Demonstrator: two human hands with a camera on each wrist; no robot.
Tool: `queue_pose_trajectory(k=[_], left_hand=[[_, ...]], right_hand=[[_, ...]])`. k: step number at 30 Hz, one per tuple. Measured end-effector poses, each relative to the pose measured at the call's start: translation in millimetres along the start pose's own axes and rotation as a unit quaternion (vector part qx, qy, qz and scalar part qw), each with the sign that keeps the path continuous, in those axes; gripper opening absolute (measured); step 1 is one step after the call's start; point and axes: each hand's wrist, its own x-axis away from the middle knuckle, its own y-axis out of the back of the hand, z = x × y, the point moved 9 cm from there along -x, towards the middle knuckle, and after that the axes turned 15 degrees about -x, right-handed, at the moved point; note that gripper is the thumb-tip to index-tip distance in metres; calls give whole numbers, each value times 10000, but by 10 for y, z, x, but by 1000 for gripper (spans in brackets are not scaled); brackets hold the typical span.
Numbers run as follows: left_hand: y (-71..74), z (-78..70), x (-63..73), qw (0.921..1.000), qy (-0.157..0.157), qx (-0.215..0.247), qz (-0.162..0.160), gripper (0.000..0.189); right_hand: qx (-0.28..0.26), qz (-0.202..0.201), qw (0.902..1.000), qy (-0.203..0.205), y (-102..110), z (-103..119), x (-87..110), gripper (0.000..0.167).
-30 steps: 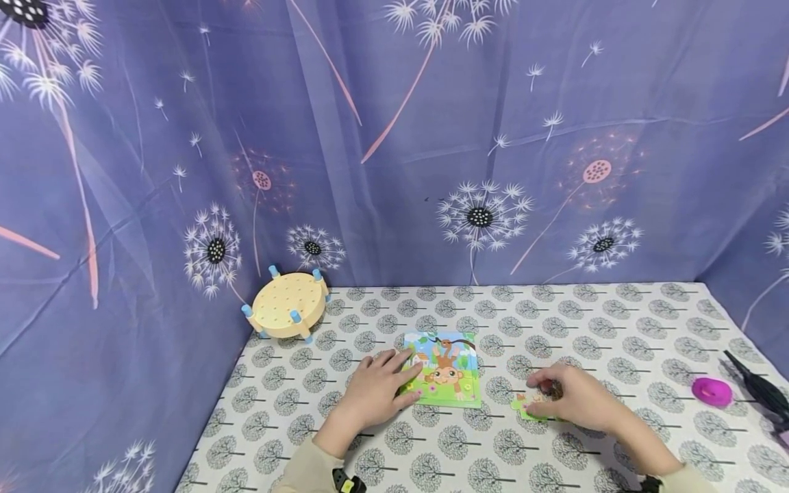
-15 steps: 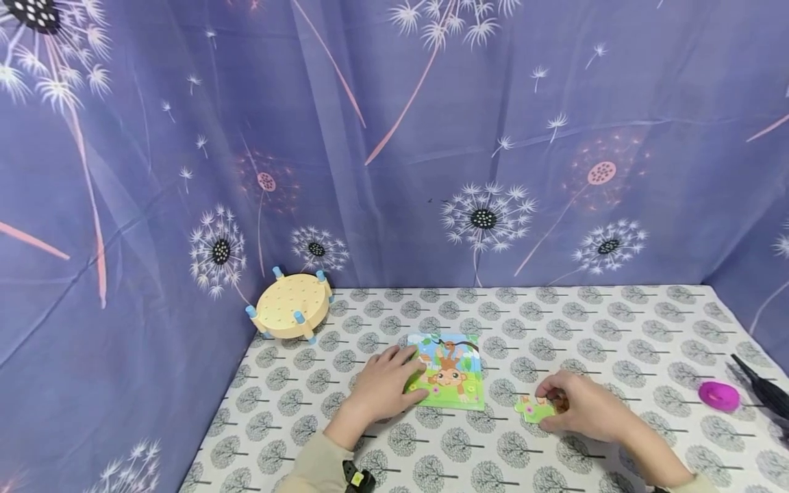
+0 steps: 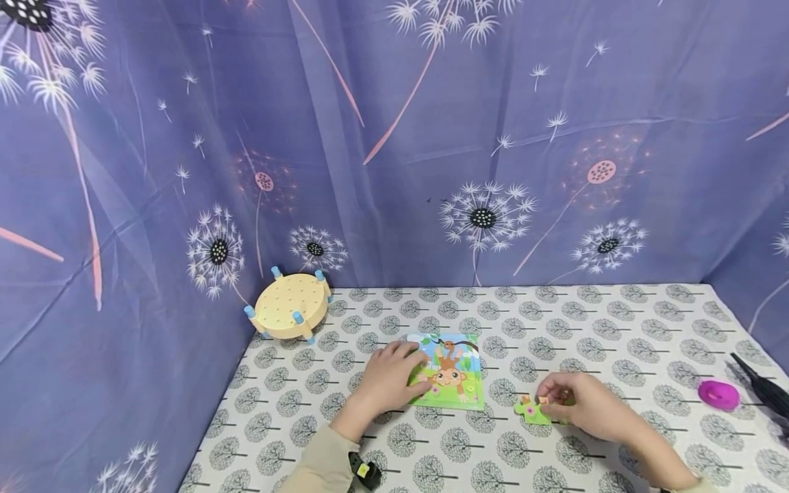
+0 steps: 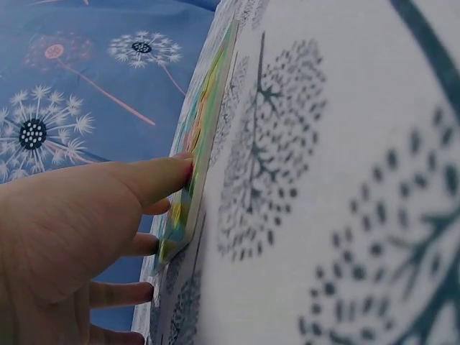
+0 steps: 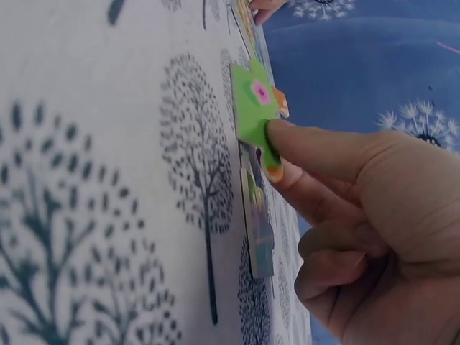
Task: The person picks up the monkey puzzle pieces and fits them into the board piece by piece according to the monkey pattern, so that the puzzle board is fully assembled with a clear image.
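Observation:
A square picture puzzle [image 3: 456, 376] with a hanging monkey lies flat on the cloth. My left hand [image 3: 388, 376] rests over its left side, the thumb [image 4: 169, 176] touching its face and the other fingers spread past the edge. To the right, my right hand [image 3: 582, 404] pinches a green puzzle piece [image 5: 255, 108] with a pink flower between thumb and index finger. That piece is tilted up off the cloth in the right wrist view. Behind it lies another puzzle piece [image 5: 260, 237], partly hidden in the head view by the right hand.
A cream round pegged stand [image 3: 292, 305] with blue-tipped legs sits at the back left. On the right lie a magenta oval object [image 3: 718, 395] and a black object [image 3: 767, 394], cut off by the frame. A purple dandelion curtain [image 3: 394, 205] encloses the table.
My right hand now pinches the green puzzle piece, which lay under its fingers earlier, and tilts it up. The left hand stays on the puzzle, shifted slightly right.

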Motion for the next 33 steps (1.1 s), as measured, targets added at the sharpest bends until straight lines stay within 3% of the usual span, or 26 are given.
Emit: queue_pose_trajectory(k=[3,10,18,25,33], left_hand=[[-12,19,10,9999,-11,27,116,55],[-17,56,31,9997,-124,67,190,60],[-60,87,32,9994,-118,239,231,60],[-61,85,37,9985,-57,417,346,59],[-19,81,41,9986,-68,400,333,58]], right_hand=[[-358,18,9993,139,12,-6,-8,10],[-932,-321,9945,-348,1,-16,-129,21],[-746,-794,9934,-353,-147,84,-402,18],[-907,-679,9933,-232,-419,210,-663,15],[-734,-654,9941,-456,-725,282,-879,12]])
